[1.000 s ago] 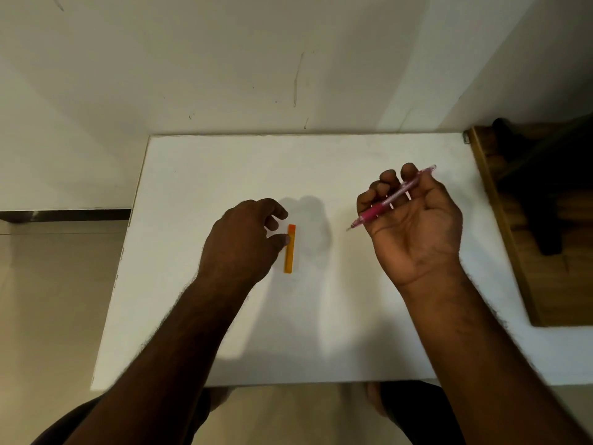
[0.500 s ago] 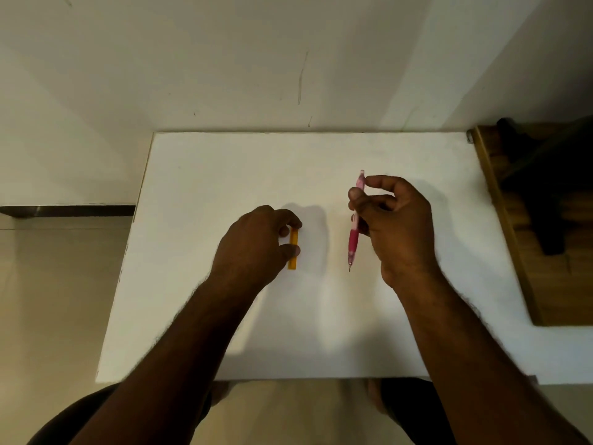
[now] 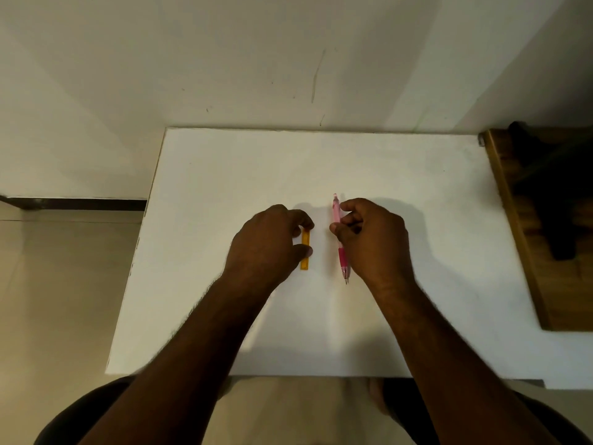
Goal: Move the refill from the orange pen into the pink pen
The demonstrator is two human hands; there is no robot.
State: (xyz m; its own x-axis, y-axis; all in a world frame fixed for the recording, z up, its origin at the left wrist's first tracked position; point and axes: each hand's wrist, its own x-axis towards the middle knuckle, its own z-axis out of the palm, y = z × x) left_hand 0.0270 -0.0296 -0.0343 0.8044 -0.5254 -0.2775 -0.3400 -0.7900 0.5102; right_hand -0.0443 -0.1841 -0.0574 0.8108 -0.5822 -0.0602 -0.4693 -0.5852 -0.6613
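Your left hand curls over a short orange pen piece lying on the white table, thumb and fingertip touching its left edge. Just beside it, your right hand pinches the pink pen between thumb and fingers, the pen running away from you with its tip pointing back toward you, low over the tabletop. The two pens lie roughly parallel, near each other but apart. Both forearms reach in from the bottom of the frame. A wooden surface holding a dark object adjoins the table's right side, below a plain pale wall.
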